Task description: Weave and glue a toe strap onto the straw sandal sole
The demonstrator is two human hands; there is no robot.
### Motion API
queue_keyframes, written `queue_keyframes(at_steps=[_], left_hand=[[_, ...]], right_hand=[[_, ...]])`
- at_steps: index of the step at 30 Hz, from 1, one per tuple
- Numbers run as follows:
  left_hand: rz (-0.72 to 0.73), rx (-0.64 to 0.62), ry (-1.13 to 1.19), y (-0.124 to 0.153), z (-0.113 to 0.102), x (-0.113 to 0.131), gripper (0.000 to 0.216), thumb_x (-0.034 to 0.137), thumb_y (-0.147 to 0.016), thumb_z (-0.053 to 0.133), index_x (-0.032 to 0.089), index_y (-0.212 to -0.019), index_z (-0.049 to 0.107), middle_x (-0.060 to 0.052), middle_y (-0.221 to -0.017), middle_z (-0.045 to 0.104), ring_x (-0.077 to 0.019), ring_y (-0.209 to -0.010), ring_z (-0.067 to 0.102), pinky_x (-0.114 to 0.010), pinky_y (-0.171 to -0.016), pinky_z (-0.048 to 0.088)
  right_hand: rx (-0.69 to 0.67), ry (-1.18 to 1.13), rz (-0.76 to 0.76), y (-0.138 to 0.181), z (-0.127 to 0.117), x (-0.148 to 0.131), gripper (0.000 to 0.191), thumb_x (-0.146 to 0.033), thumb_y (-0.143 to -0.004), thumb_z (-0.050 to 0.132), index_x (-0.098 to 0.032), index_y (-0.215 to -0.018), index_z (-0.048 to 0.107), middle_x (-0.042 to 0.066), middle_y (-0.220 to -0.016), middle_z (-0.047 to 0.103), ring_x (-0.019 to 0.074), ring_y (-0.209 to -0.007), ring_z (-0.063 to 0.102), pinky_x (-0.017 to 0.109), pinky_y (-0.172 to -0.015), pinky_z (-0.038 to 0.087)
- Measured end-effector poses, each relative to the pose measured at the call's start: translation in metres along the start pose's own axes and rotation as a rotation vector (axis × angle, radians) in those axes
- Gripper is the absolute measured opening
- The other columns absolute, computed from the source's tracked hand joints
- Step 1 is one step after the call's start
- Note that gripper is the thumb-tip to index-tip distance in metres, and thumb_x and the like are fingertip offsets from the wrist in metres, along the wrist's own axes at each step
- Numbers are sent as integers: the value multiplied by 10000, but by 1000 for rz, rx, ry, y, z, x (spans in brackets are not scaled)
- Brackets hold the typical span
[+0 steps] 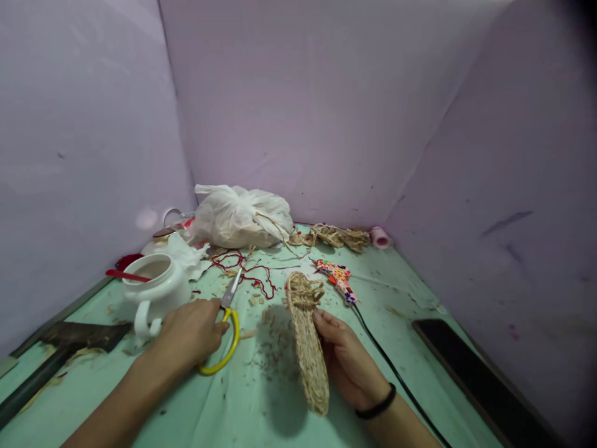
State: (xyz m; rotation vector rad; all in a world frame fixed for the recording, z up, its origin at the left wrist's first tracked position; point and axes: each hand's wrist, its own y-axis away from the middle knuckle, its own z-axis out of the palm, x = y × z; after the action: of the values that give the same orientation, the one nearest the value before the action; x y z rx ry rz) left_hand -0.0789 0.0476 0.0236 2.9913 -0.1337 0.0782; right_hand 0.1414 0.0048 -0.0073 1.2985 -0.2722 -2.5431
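My left hand (193, 333) is closed on the scissors (228, 336), at the yellow handles. The blades point away from me, low over the table, and part of the handles is hidden under my fingers. In my right hand (347, 354) is a woven straw slipper (310, 351), gripped along its right side between thumb and fingers. It is tilted up, with its braided sole edge towards me and the strappy toe end at the top. A few loose straw ends stick out there. My right wrist wears a black band.
A white pot (156, 292) with a red-handled tool stands left, near a hammer-like tool (84, 336). Red yarn (265, 274), a glue gun (338, 277) with black cord, a white bag (247, 214), braided straw (340, 236), a pink spool (380, 238) and a phone-like dark slab (466, 367) lie around.
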Motion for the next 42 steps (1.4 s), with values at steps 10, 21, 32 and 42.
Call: queue_keyframes(at_steps=[10,21,32,42], left_hand=[[436,485,484,31,20,44,226,200,-744,525,170,-945,623,-91,-910,627,-235,-871,555,-376,-781,429],[176,420,445,15,18,26,176,214,-785,467,187,-795,641,-59,-827,671,-224,-791,586,-358,-726,423],[167,236,746,9,27,35,151,152,-712,499,188,-723,645,-16,-720,663,-163,-672,589,-287,-634,444],[198,189,844,14,28,39,95,183,-704,533,181,-714,627,-6,-685,636,-144,-635,576,-264,-604,449]], right_hand=[[-18,46,-1,7,10,14,247,-329,-668,716,-172,-817,598,12,-703,660,152,-606,593,255,-571,440],[143,319,60,1,5,24,312,-389,-566,752,-159,-663,564,-24,-570,571,96,-486,498,221,-486,384],[290,1510,-689,-3,-23,-3,259,-231,-795,479,-227,-1005,631,77,-989,643,207,-772,603,324,-666,449],[79,1454,-740,0,-20,-5,134,-240,-802,543,-199,-809,671,52,-748,674,185,-686,594,298,-626,456]])
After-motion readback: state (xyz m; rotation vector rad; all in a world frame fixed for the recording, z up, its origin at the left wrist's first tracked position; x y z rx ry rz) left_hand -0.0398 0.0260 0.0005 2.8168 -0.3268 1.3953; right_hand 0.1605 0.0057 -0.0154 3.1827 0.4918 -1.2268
